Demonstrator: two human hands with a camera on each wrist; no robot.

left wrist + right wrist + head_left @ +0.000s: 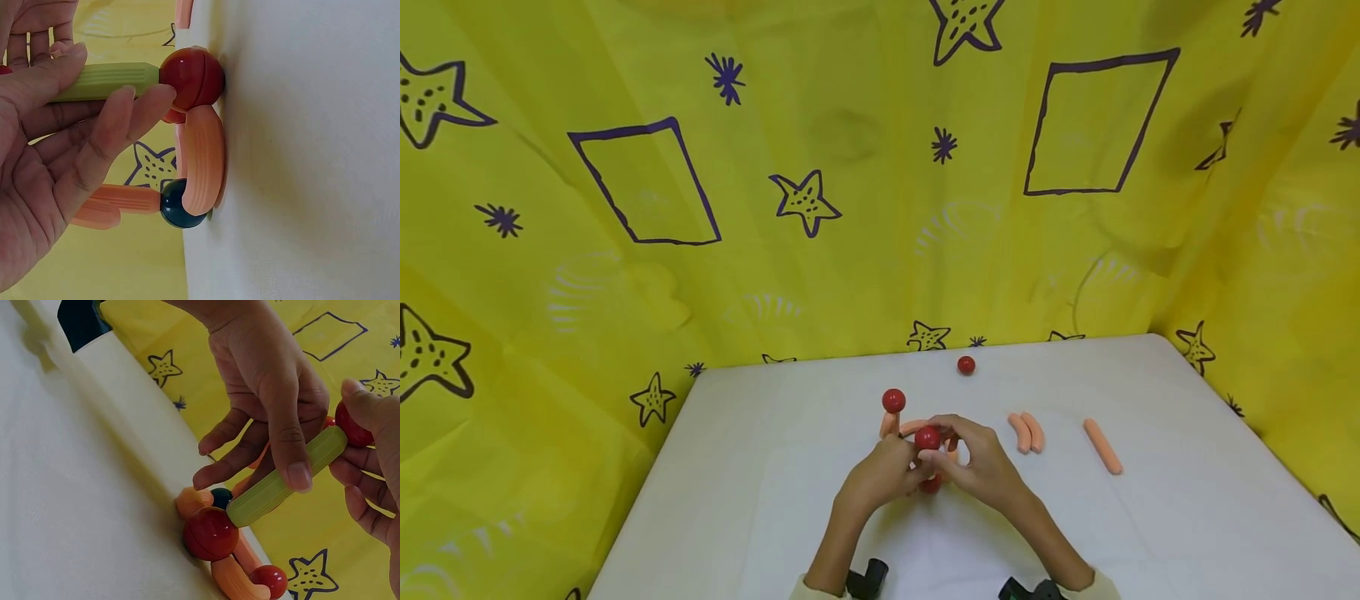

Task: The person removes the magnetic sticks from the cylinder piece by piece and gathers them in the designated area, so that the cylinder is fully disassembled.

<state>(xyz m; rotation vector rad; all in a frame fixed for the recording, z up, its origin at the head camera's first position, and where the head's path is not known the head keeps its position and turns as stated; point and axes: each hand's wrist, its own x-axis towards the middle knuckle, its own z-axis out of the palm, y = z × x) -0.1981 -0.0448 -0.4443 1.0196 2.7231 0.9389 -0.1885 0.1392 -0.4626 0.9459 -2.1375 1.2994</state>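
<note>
A light green ribbed rod stands upright on a red ball at table level. My left hand pinches this rod between thumb and fingers. At the rod's top, the fingers and thumb of my right hand grip another red ball. The base joins curved orange pieces to balls, among them a dark teal ball. Behind my left hand, a further red ball tops upright orange rods. In the head view my hands hide much of the structure.
A loose red ball lies near the back edge of the white table. To the right are two curved orange pieces and one straight orange rod. A yellow patterned sheet surrounds the table's back and sides.
</note>
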